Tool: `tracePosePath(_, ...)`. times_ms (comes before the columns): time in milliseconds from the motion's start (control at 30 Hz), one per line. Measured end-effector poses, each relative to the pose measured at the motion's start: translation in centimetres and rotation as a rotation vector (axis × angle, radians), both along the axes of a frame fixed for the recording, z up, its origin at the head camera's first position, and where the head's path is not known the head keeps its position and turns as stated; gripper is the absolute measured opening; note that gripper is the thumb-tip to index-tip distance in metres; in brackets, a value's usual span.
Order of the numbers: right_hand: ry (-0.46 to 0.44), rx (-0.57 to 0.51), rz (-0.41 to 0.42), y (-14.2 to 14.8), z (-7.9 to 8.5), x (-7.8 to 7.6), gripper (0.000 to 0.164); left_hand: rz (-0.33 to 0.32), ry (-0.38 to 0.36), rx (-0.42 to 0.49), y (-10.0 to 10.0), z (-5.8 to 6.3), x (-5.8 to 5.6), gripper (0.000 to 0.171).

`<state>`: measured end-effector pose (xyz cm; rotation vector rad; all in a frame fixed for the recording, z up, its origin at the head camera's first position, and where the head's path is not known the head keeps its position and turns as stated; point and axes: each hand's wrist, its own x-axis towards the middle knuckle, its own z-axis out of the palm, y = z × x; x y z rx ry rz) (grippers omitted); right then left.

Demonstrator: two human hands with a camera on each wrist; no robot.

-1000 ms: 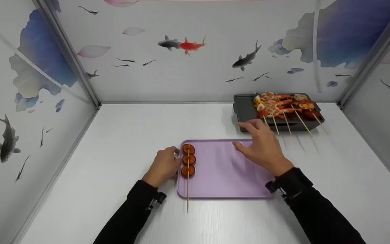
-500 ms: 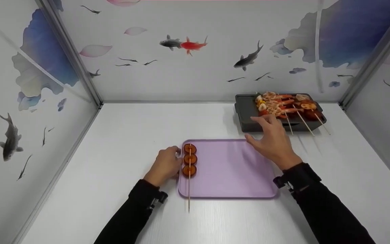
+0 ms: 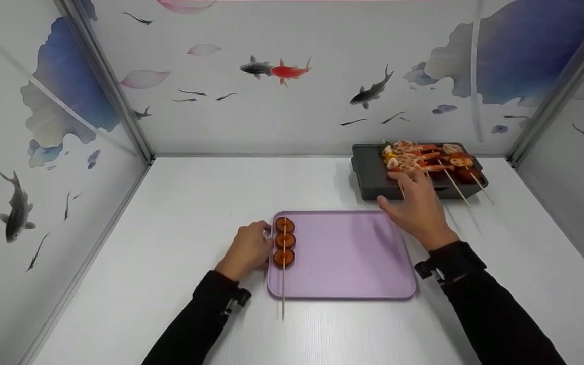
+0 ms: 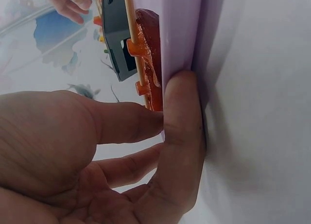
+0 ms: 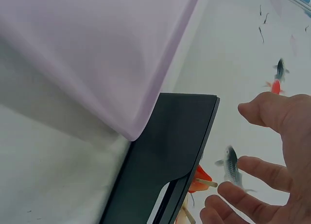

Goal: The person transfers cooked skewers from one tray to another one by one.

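Observation:
My left hand [image 3: 249, 247] pinches the left rim of a lilac tray [image 3: 348, 256], thumb over the edge and a finger along its outside in the left wrist view. Just inside that rim lies a skewer of three glossy brown round slices [image 3: 284, 241], its bare stick reaching past the front edge. My right hand [image 3: 418, 208] hovers at the front of a dark grey grill box [image 3: 370, 175], thumb and fingers spread apart. Its fingertips overlap the sticks of shrimp skewers [image 3: 413, 154] on the box in the head view. Nothing shows between its fingers in the right wrist view.
More skewers lie on the box's right side, one with lotus root slices [image 3: 460, 162], their sticks jutting over the front. White table [image 3: 211, 192] surrounds tray and box. Painted panels with a metal frame [image 3: 142, 137] stand behind and at both sides.
My right hand has moved right, from over the tray's far edge to the skewer sticks at the box's front. My left hand has stayed at the tray's left rim.

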<state>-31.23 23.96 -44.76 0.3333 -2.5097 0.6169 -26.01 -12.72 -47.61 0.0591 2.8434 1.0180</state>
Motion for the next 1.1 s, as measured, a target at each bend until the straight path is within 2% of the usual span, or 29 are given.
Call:
tracePosePath(167, -0.045, -0.011, -0.030, 0.4, -0.1, -0.1, 0.057, 0.009, -0.021, 0.022, 0.0, -0.1, 0.1, 0.032)
tracePosePath(333, -0.089, -0.014, -0.063, 0.7, -0.2, -0.2, 0.057, 0.004, 0.004, -0.003, -0.1, -0.1, 0.1, 0.032)
tracePosePath(667, -0.057, -0.035, -0.030, 1.3, 0.1, -0.6, 0.046, -0.002, 0.016, 0.017, -0.2, 0.1, 0.2, 0.032)
tracePosePath(800, -0.026, -0.034, -0.018, 1.4, 0.0, -0.8, 0.039, 0.002, 0.008, 0.023, -0.1, 0.1, 0.1, 0.032)
tracePosePath(900, -0.003, -0.034, -0.011, 1.4, 0.0, -1.1, 0.030, 0.001, 0.029, -0.012, -0.1, 0.1, 0.0, 0.032)
tracePosePath(1000, -0.008, -0.036, -0.008, 1.3, 0.0, -1.3, 0.019, -0.004, 0.053, -0.043, -0.1, 0.2, 0.0, 0.032)
tracePosePath(1100, -0.031, -0.032, -0.019, 1.3, 0.1, -1.3, 0.012, -0.007, 0.026, -0.009, 0.0, 0.2, 0.2, 0.033)
